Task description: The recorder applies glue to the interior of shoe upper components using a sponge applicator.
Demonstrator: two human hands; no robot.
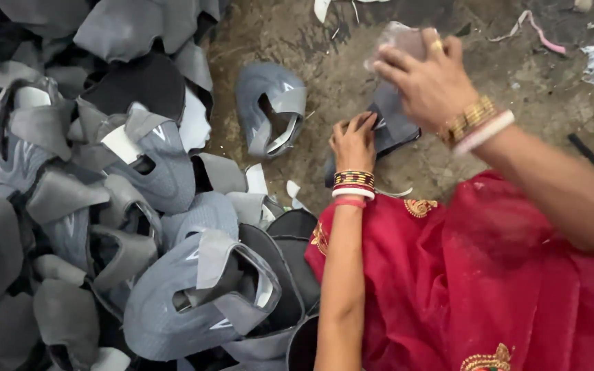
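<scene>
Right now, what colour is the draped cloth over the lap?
Red draped cloth with gold embroidery, head view.

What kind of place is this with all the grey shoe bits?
Probably a small shoe-making workshop. A big pile of grey shoe uppers lies on a bare dirt floor, and both hands work on one more piece.
</scene>
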